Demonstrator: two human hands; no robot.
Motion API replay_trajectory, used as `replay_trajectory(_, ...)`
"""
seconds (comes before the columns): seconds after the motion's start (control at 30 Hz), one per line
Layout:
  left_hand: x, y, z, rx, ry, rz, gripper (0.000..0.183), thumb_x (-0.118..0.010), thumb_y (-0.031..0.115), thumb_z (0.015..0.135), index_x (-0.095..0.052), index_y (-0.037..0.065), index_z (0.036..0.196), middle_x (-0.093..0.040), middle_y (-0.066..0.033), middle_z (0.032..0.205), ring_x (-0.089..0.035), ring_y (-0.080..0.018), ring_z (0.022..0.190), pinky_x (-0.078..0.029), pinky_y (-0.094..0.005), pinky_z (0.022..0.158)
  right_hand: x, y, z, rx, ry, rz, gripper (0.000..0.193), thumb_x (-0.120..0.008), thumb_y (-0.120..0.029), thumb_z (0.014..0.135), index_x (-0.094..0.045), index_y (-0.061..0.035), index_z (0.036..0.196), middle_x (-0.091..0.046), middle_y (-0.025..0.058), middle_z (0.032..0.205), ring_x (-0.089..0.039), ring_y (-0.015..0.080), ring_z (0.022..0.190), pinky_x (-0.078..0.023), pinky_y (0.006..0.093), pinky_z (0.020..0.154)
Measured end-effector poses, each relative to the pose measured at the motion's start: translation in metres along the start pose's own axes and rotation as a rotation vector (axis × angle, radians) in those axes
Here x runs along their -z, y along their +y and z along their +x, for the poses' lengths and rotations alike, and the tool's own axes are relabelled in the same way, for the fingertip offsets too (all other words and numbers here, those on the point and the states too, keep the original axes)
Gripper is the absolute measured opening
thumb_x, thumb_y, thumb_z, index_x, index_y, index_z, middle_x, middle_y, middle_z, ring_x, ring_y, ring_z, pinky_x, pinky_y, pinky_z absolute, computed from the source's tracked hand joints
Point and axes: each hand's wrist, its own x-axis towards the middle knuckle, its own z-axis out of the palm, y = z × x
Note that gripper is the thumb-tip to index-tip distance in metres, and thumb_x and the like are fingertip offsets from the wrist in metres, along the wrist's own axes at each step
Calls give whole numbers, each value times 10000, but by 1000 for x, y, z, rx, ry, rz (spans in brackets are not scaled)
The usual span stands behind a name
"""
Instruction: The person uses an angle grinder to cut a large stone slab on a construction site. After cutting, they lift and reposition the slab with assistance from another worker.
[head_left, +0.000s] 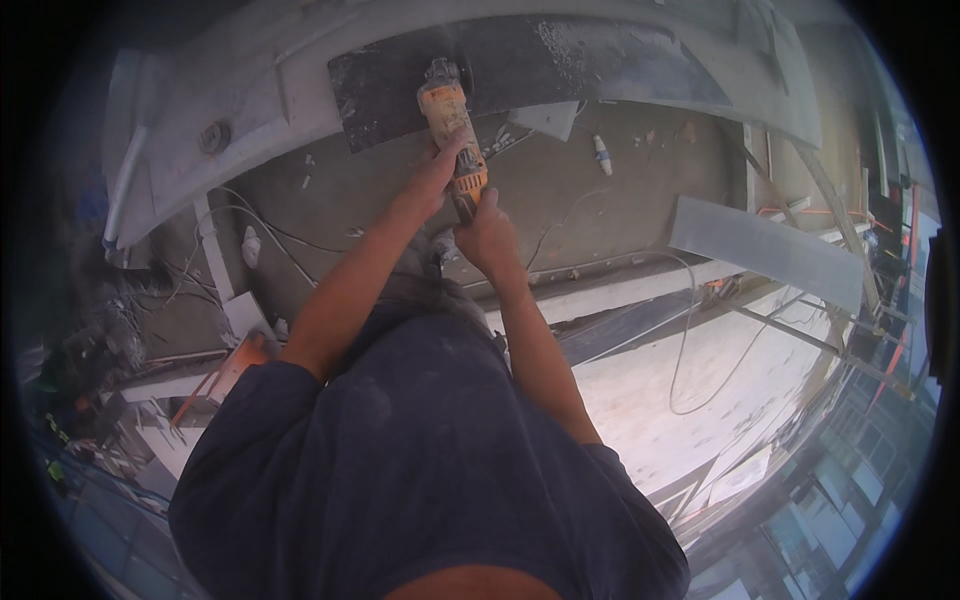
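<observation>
Both my hands are closed around a dusty yellow angle grinder (444, 110), held out in front of me. My left hand (437, 172) wraps the middle of its body. Farther back, my right hand (489, 238) grips the dark rear end. The grinder's head rests on or just over a dark slab (560, 65) with white dust at its right part. I cannot tell whether the disc touches the slab. Under the slab runs a long pale, dusty bench (270, 95).
A round dark piece (213, 137) lies on the bench at left. Cables (685, 360) trail across the floor. A bottle (602, 155) lies beyond my right hand. At right a grey panel (765, 250) sits across a white work surface (640, 400). Clutter fills the left side.
</observation>
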Motion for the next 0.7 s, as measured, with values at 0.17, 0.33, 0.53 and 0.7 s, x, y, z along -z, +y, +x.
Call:
replay_trajectory(0.17,-3,12,8,22,57,64,736,-673,556,1058,-500,36,1549,-671,-90,1311,-685,-209,1185,-551,-395,1036,0,-8,15,-25,4,13,484,-671,-118,884,-434,20,1283,-721,381,1039,-690,594,1041,-545,661,870)
replay_trajectory(0.33,4,33,32,10,113,118,771,-714,542,1042,-485,19,1560,-670,-94,1304,-679,-205,1190,-553,-380,1041,-7,-15,43,27,17,43,489,-678,-124,886,-435,36,1279,-721,388,1065,-694,589,1052,-547,654,883)
replay_trajectory(0.53,0,36,22,-95,102,131,753,-690,527,1062,-483,4,1562,-670,-98,1300,-678,-207,1183,-562,-381,1037,-6,-15,40,40,15,49,494,-713,-133,877,-449,38,1258,-716,398,1048,-686,601,1038,-546,652,871)
replay_trajectory(0.7,-9,12,-16,-1,38,102,730,-628,523,1091,-472,4,1581,-658,-112,1367,-669,-214,1230,-529,-392,1080,2,-2,-4,17,-3,42,487,-708,-126,874,-449,26,1257,-718,384,1032,-686,600,1029,-540,659,871)
